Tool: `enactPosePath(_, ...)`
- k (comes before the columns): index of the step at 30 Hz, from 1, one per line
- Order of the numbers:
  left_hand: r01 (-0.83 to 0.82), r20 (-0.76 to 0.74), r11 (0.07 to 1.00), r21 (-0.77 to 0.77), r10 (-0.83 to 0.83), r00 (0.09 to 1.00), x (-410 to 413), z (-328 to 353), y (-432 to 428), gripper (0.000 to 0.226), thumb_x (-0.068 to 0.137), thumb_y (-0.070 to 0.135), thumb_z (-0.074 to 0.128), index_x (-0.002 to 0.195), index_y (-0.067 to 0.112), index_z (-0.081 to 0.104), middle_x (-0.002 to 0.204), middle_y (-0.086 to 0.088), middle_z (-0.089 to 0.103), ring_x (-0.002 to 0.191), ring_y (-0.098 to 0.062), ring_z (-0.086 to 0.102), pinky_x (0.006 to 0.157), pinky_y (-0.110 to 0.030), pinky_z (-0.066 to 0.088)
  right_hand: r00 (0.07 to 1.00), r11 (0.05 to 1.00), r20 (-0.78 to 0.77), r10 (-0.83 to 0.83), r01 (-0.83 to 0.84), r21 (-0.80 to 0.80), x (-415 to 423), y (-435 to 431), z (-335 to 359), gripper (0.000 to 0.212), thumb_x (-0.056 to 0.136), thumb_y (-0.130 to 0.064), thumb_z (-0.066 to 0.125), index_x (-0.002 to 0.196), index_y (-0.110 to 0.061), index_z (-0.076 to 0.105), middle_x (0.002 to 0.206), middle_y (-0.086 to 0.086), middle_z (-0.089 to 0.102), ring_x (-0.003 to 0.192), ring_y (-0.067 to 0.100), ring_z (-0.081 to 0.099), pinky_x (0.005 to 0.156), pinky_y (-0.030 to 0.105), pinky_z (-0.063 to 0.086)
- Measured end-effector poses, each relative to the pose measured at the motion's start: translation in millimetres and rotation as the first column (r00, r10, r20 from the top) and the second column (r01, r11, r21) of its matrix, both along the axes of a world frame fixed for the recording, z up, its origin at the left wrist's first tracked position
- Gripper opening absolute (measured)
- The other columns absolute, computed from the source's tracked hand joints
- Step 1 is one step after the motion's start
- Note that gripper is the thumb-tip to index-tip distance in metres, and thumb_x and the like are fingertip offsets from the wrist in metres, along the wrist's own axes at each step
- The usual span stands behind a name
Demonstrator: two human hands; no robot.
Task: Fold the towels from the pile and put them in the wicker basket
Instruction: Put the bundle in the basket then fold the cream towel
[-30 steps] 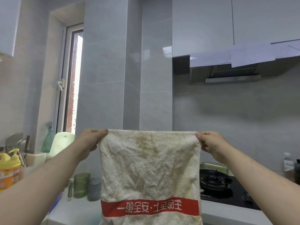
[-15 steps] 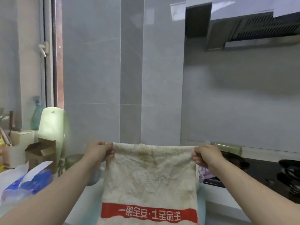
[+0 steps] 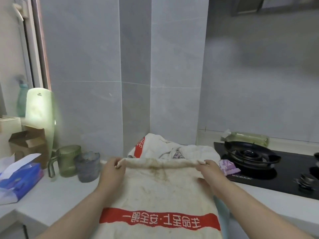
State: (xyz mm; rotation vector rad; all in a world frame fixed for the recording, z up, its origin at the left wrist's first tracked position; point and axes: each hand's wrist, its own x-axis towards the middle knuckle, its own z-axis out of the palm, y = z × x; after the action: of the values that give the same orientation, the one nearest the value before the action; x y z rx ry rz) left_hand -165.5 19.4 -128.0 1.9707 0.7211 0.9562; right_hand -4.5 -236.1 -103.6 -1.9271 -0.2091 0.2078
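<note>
Towel point(image 3: 164, 190) spread lower centre, top corners pinched by left hand point(image 3: 112, 171) and right hand point(image 3: 210, 173). Spreading step; next likely: fold edge over evenly.

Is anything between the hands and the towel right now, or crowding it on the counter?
Nothing: left hand and right hand both pinch the towel at its far edge. The pile lies just behind that edge; a green cup and a grey cup stand to its left. No wicker basket is in view.
</note>
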Motion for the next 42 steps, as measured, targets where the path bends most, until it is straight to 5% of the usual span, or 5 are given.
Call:
enactPosePath(7,0.331,-0.52,0.865,0.377,-0.098,0.848,1.3,-32.1,-7.4,0.068,0.096,0.033,0.049,0.154,0.032,0.014,0.163,0.002,-0.014,0.143,-0.022,0.032,0.11,-0.033,0.035,0.844,0.839,0.327,0.425,-0.231,-0.492,-13.1,14.4,-42.9,0.068,0.096,-0.039,0.048,0.154,-0.026,0.015,0.162,-0.001,0.011,0.149,0.019,0.011,0.117,0.032,0.017)
enactPosePath(11,0.559,-0.786,0.709,0.43,-0.011,0.618,7.6,-35.9,-15.1,0.061,0.099,0.053,0.03,0.154,0.029,0.019,0.164,0.0,0.005,0.151,-0.019,0.005,0.12,-0.039,0.005,0.653,0.524,0.269,0.709,-0.231,-0.82,-22.5,24.0,-60.3,0.066,0.096,-0.06,0.028,0.154,-0.03,0.019,0.164,0.004,-0.002,0.15,0.022,-0.006,0.121,0.041,0.002)
enactPosePath(18,0.605,-0.862,0.737,0.303,-0.059,0.504,10.2,-39.7,-7.3,0.104,0.063,0.082,-0.006,0.155,0.034,0.005,0.163,0.004,-0.003,0.15,-0.016,-0.006,0.12,-0.039,-0.008,0.658,0.415,0.147,0.738,-0.272,-0.868,-19.2,24.9,-72.4,0.07,0.094,-0.067,0.016,0.155,-0.035,0.001,0.163,-0.003,-0.01,0.15,0.015,-0.011,0.121,0.039,-0.006)
enactPosePath(26,0.549,-0.776,0.798,0.247,-0.176,0.606,-25.0,-20.5,-30.0,0.047,0.095,0.054,0.039,0.129,0.024,0.051,0.129,0.008,0.05,0.122,-0.017,0.048,0.104,-0.032,0.037,0.611,0.621,0.349,0.711,-0.312,-0.719,-40.5,3.9,-58.4,0.039,0.096,-0.051,0.041,0.122,-0.026,0.054,0.118,-0.009,0.056,0.112,0.015,0.05,0.102,0.032,0.037)
enactPosePath(42,0.064,-0.511,0.997,0.045,-0.032,0.859,-155.1,-29.1,-55.5,0.004,0.079,0.02,0.067,0.076,0.018,0.069,0.077,0.002,0.069,0.075,-0.014,0.065,0.068,-0.03,0.055,0.722,0.788,0.435,0.538,-0.248,-0.563,-105.5,-90.7,-61.4,0.01,0.085,-0.026,0.058,0.079,-0.03,0.065,0.091,-0.012,0.061,0.088,0.003,0.054,0.074,0.015,0.04)
